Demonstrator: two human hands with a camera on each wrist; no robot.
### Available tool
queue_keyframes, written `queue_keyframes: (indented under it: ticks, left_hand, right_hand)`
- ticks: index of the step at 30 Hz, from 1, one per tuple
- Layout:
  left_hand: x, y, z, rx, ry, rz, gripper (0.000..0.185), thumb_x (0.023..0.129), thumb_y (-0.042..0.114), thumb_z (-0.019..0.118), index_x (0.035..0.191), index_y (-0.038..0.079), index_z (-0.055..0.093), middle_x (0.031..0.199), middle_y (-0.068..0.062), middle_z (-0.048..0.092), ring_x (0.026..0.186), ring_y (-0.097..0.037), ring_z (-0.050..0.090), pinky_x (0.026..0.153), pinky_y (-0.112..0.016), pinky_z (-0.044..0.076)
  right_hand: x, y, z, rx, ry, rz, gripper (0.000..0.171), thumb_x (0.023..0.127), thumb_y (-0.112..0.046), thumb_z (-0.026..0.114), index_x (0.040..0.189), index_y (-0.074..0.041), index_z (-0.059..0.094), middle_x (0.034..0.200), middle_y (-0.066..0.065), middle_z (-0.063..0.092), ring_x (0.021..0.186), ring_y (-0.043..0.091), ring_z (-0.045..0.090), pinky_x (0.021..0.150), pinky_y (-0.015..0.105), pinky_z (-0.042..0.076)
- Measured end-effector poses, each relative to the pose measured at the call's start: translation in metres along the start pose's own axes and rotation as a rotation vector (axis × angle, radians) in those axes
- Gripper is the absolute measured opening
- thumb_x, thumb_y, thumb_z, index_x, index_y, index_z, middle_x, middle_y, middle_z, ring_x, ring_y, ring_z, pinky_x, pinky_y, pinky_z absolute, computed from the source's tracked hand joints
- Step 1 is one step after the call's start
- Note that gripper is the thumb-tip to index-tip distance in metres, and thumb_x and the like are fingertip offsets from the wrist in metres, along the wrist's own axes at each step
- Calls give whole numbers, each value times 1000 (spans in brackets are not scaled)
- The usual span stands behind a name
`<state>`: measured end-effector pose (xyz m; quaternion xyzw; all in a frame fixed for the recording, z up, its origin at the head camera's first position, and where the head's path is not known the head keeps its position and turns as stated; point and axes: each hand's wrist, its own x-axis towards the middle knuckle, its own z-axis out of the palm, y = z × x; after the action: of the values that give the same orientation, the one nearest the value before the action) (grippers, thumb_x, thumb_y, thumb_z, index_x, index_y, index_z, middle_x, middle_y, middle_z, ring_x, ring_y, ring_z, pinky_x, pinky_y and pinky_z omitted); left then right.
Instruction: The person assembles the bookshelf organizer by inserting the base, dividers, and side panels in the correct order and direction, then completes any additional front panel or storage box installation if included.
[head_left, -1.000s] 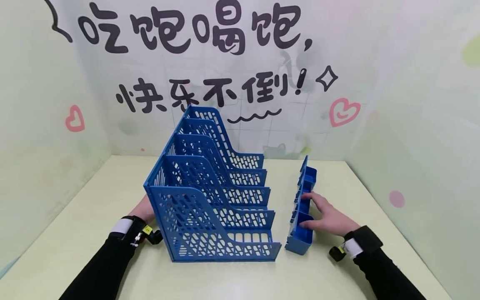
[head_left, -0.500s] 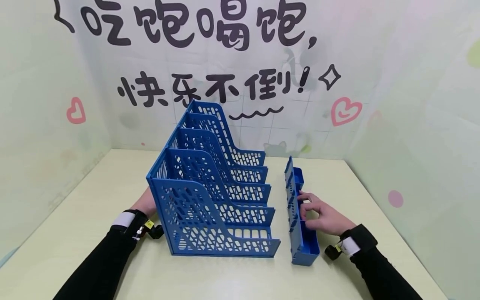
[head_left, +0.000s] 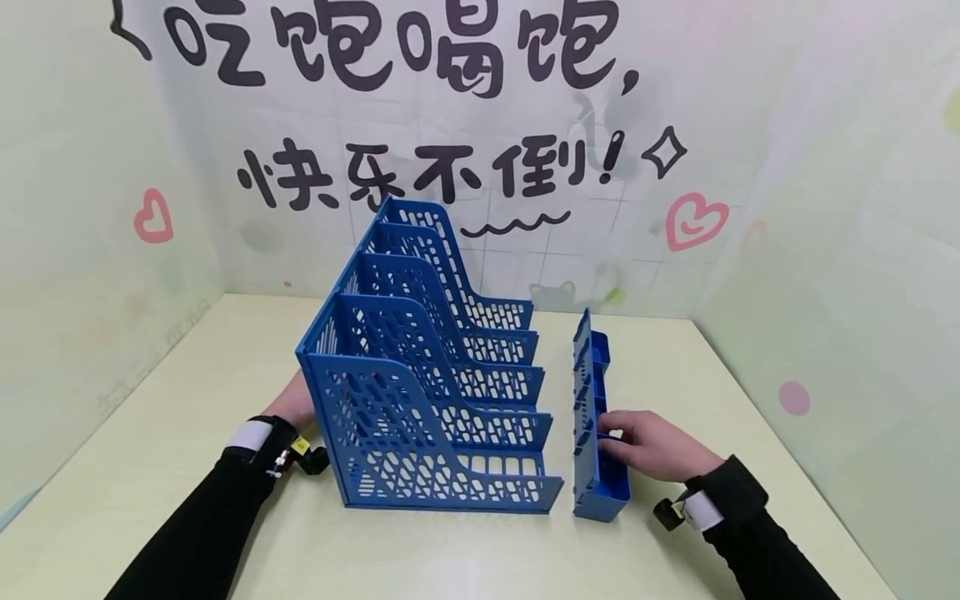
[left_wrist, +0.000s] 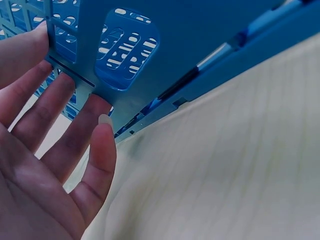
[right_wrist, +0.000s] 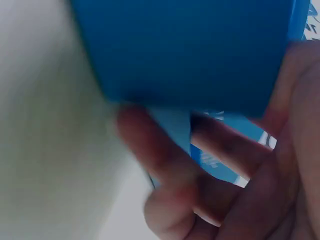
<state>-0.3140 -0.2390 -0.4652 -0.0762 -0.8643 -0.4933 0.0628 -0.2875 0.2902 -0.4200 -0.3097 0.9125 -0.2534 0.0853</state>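
A blue file rack (head_left: 420,375) with 5 perforated dividers stands on the pale table (head_left: 187,392), its tall back toward the person's left and its low front edge facing right. The left hand (head_left: 294,406) is behind that tall back wall, mostly hidden in the head view; the left wrist view shows it (left_wrist: 45,165) with straight, spread fingers (left_wrist: 70,117) whose tips press flat against the rack's back panel (left_wrist: 190,40) near its bottom edge, so this hand is open and pushing rather than gripping. Just to the right of the rack, apart from it by a narrow strip of table, a long blue tray (head_left: 596,433) with several compartments stands on the table, tilted up on its long edge so that its perforated side faces the rack. The right hand (head_left: 656,446) holds this tray near its closer end, fingers curled over its wall into a compartment; the right wrist view, blurred, shows fingers (right_wrist: 165,165) wrapped around the blue plastic (right_wrist: 190,50). Behind the table rises a wall (head_left: 825,167) with large black characters and pink hearts.
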Motion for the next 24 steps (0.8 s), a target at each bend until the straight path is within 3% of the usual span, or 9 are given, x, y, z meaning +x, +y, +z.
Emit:
queue_keyframes:
  ticks: [3, 6, 10, 15, 18, 21, 24]
  left_hand:
    - [-1, 2, 0, -9, -4, -5, 27, 111, 9, 58, 133, -7, 60, 123, -19, 65, 103, -2, 52, 94, -22, 42]
    - [-1, 2, 0, -14, -5, 1, 28, 111, 9, 58, 134, -7, 60, 123, -18, 65, 102, 0, 52, 93, -22, 42]
    - [-2, 1, 1, -38, 4, 10, 28, 110, 8, 60, 134, -8, 59, 121, -14, 64, 102, 2, 51, 94, -20, 42]
    - [-2, 1, -1, -44, 0, 0, 29, 110, 8, 60, 134, -8, 57, 119, -12, 63, 102, 1, 50, 94, -19, 41]
    - [-2, 1, -2, -14, 6, 11, 27, 109, 8, 60, 130, -9, 59, 118, -16, 64, 101, 0, 50, 94, -22, 42]
    - [-3, 2, -2, -26, -8, 4, 31, 111, 12, 59, 135, -7, 57, 124, -18, 61, 105, -3, 49, 96, -27, 40]
    - [-6, 2, 0, -52, -26, -5, 41, 112, 15, 59, 146, -6, 51, 133, -21, 57, 110, -4, 48, 100, -32, 39]
  right_hand:
    - [-1, 0, 1, -12, 19, -14, 4, 107, -14, 68, 108, -15, 72, 108, 0, 70, 88, 7, 63, 72, 26, 58]
    - [-1, 2, 1, -82, 83, -9, 9, 102, -13, 75, 109, -18, 74, 135, 12, 66, 106, 19, 67, 86, 34, 62]
    - [4, 9, 4, -19, 73, 58, 22, 98, -16, 75, 119, -19, 72, 165, 26, 41, 120, 37, 66, 93, 43, 62]
    - [11, 20, 7, 84, 44, 70, 13, 97, -16, 73, 110, -15, 75, 166, 27, 39, 124, 40, 61, 94, 45, 60]
    - [12, 21, 7, 56, 75, 60, 10, 94, -18, 75, 104, -17, 78, 164, 27, 44, 136, 49, 52, 105, 62, 53]
    - [13, 22, 7, 32, 79, 40, 22, 91, -19, 78, 112, -15, 83, 166, 29, 44, 154, 59, 32, 116, 80, 37]
    - [17, 23, 7, 83, 54, 33, 27, 90, -18, 80, 116, -13, 83, 169, 30, 40, 160, 61, 24, 120, 83, 33]
